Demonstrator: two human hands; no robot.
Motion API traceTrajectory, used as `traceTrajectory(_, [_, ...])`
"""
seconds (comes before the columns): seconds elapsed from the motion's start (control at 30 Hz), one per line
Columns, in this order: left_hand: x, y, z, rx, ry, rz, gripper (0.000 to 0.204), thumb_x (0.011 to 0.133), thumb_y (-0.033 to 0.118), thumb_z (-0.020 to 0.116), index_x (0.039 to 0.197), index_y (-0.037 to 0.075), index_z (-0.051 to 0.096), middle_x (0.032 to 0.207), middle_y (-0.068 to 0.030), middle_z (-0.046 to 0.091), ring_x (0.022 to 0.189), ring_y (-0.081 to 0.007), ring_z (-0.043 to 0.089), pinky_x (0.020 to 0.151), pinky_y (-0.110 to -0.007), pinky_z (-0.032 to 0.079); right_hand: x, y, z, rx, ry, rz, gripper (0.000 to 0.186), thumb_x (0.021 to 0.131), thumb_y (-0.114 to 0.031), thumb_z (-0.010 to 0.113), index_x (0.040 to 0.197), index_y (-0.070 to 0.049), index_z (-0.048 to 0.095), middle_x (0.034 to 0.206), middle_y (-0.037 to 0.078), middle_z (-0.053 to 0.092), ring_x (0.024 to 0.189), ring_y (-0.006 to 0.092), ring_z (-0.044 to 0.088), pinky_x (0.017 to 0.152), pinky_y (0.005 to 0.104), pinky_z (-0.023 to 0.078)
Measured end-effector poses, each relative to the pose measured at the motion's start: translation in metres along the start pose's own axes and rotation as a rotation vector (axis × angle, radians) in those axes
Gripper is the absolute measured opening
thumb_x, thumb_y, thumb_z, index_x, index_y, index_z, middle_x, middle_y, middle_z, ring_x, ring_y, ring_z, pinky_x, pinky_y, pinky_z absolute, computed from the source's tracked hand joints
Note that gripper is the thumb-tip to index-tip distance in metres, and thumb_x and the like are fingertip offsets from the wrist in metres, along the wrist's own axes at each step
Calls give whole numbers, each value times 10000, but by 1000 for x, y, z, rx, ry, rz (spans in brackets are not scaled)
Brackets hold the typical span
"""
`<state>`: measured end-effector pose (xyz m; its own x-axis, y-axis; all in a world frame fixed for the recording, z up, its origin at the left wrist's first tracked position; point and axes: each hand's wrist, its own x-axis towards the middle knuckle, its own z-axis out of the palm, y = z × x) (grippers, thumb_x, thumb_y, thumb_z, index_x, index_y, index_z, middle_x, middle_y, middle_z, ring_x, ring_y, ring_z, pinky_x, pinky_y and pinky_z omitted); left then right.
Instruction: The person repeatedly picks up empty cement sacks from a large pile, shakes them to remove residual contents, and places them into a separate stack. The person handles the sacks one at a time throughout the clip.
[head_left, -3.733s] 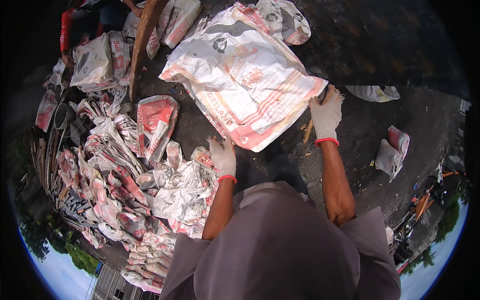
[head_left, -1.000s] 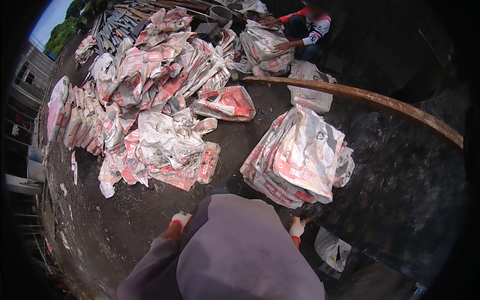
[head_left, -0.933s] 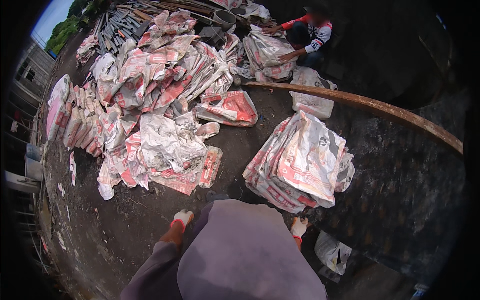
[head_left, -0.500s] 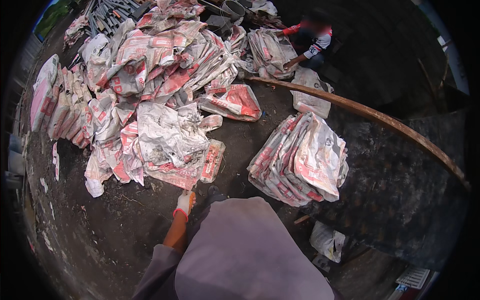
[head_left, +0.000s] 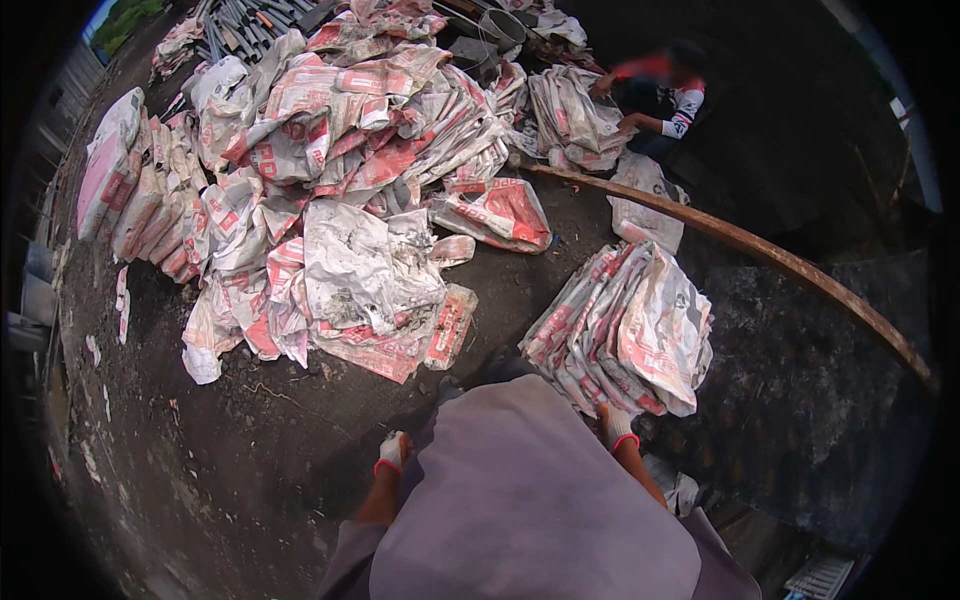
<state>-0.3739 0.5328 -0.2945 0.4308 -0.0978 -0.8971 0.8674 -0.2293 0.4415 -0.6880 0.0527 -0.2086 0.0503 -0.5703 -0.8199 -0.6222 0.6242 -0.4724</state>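
Observation:
My left hand (head_left: pixel 395 451), in a white glove with a pinkish-red cuff, is beside my left thigh with its fingers curled in. Nothing shows in it, and it is apart from the sacks. My right hand (head_left: pixel 618 427), gloved alike, is at the near edge of a neat stack of flattened sacks (head_left: pixel 630 330), fingers stretched toward it; whether they grip a sack I cannot make out. The stacked sacks are white and red, dirty and creased. Ahead to the left, a dirty white sack (head_left: pixel 345 262) lies over others, with a red-printed sack (head_left: pixel 452 326) beside it.
A big heap of used sacks (head_left: pixel 300 150) fills the far left. A long rusty bar (head_left: pixel 740 228) curves across the right, beside a dark sheet (head_left: pixel 780 390). A co-worker (head_left: pixel 665 95) crouches at the back, hands on another sack pile (head_left: pixel 575 115). Pipes (head_left: pixel 250 28) lie behind the heap.
My left hand has drawn back from the edge of the sacks in front toward my thigh. My right hand has come into view at the stack. The whole view has shifted slightly.

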Motion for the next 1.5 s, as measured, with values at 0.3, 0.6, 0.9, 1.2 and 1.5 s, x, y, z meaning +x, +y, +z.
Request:
traceTrajectory(0.3, [-10, 28, 35, -726, 140, -54, 300, 984, 419, 464, 821, 170, 504, 670, -15, 475, 583, -150, 480, 522, -334, 426, -52, -171, 75, -309, -157, 6, 296, 838, -217, 597, 1097, -82, 550, 837, 74, 593, 733, 240, 617, 619, 358, 475])
traceTrajectory(0.6, [-30, 46, 75, 266, 399, 246, 459, 903, 449, 580, 1131, 53, 545, 844, -64, 583, 662, -185, 578, 531, -319, 452, 80, -199, 53, -399, 79, -184, 158, 802, -163, 584, 913, -52, 557, 711, 80, 583, 584, 187, 588, 480, 354, 459])
traceTrajectory(0.9, [5, 253, 159, 41, 267, 57, 378, 989, 456, 459, 1161, 134, 558, 852, -68, 632, 692, -186, 600, 561, -323, 464, 91, -259, 41, -106, 331, 41, 540, 785, -329, 640, 1216, -12, 571, 818, 142, 645, 654, 245, 611, 577, 374, 468])
traceTrajectory(1.2, [140, 378, 238, 343, -17, -126, 329, 971, 388, 496, 1137, 107, 536, 818, -41, 602, 637, -159, 577, 518, -287, 435, 86, -171, 48, 59, 212, 73, 362, 774, -142, 709, 1083, -1, 585, 877, 59, 629, 692, 139, 548, 618, 297, 450])
traceTrajectory(1.5, [396, 463, 416, 642, -48, 153, 497, 905, 214, 618, 1306, 26, 392, 743, -49, 574, 558, -132, 546, 432, -256, 404, -15, -164, 69, 182, 400, 620, 490, 890, -170, 632, 1343, -97, 459, 1023, 46, 643, 878, 170, 620, 734, 320, 506])
